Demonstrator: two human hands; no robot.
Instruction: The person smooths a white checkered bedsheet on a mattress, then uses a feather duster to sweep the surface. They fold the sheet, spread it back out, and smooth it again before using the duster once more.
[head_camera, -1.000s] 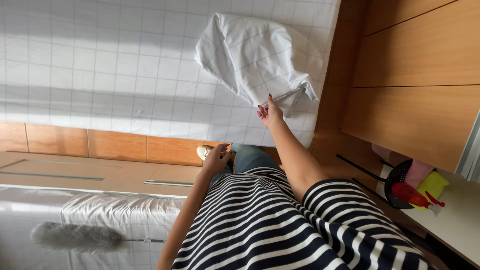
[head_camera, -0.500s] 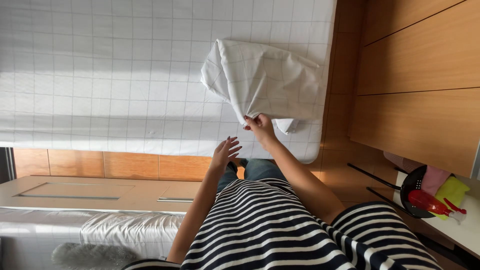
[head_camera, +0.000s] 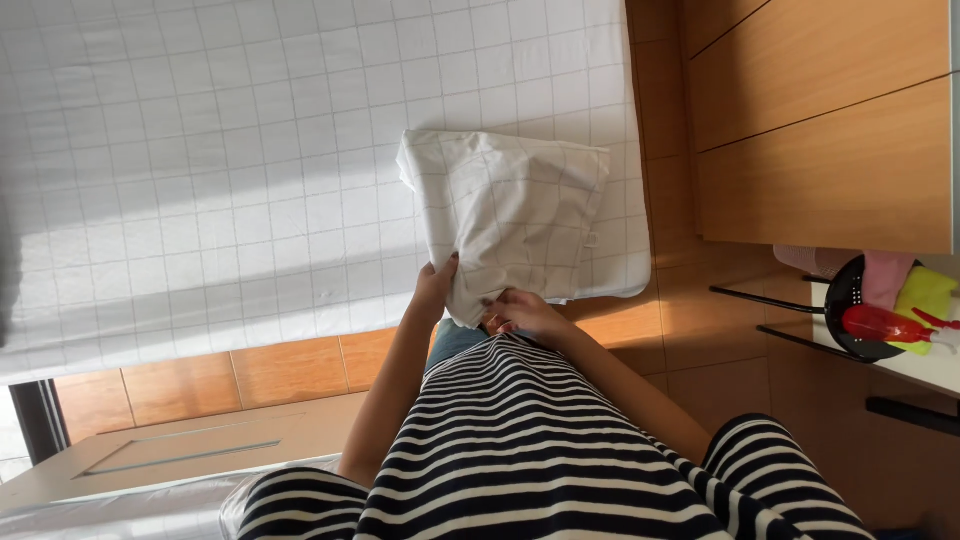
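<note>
A white pillow (head_camera: 510, 215) in a grid-patterned case lies over the near edge of a bed with a matching white grid sheet (head_camera: 220, 170). My left hand (head_camera: 435, 287) grips the pillow's lower left corner, fingers closed on the fabric. Just to its right, my right hand (head_camera: 522, 313) holds the pillow's bottom edge from beneath. Both arms reach out from my black-and-white striped top (head_camera: 530, 440).
A wooden cabinet (head_camera: 830, 130) with flat doors stands at the right. Beside it a black basket (head_camera: 850, 320) holds a red spray bottle (head_camera: 885, 325), a yellow cloth and a pink cloth. A wooden floor strip (head_camera: 230, 375) and a pale wooden panel (head_camera: 200, 450) run at the lower left.
The pillow has come down from the air towards the bed's near edge. My left hand rose from near my body and took hold of it; earlier only my right hand held it.
</note>
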